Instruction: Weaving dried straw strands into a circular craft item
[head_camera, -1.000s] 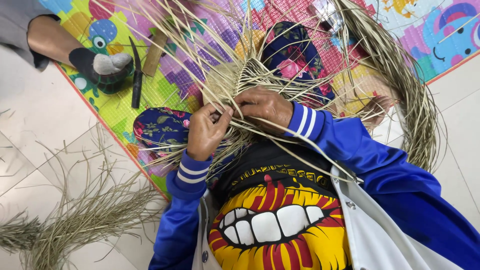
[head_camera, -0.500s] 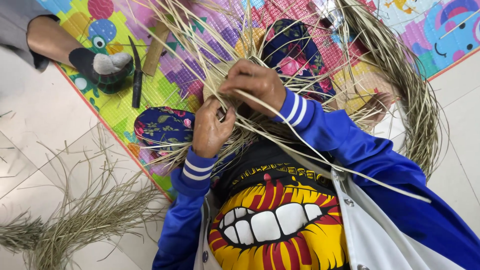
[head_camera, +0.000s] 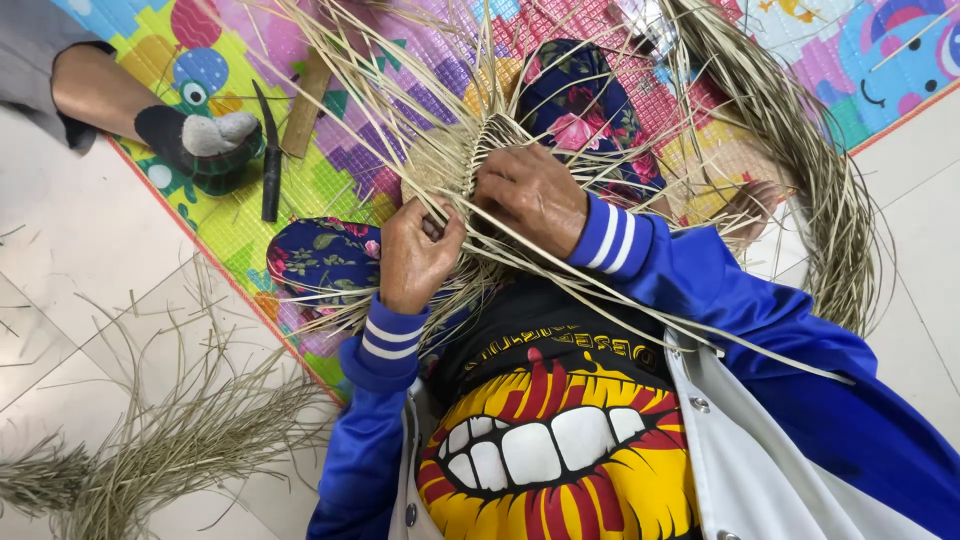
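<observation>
Left of the woven straw piece (head_camera: 470, 160), loose straw (head_camera: 170, 440) lies on the floor, and a dark knife (head_camera: 270, 160) rests on the play mat (head_camera: 330, 190) beside another person's socked foot (head_camera: 200, 140). The left hand (head_camera: 415, 255) pinches strands just below the weave — fingers closed. The right hand (head_camera: 530, 195) lies curled over the weave, gripping its strands.

A woven straw piece (head_camera: 470, 160) is gripped by the left hand (head_camera: 415, 255) and right hand (head_camera: 530, 195), both closed on strands. Loose straw (head_camera: 800, 150) is spread over a colourful mat (head_camera: 330, 150). A dark knife (head_camera: 268, 150) is laid near another person's socked foot (head_camera: 200, 140). A straw bundle (head_camera: 170, 450) is seen on tiles.
</observation>
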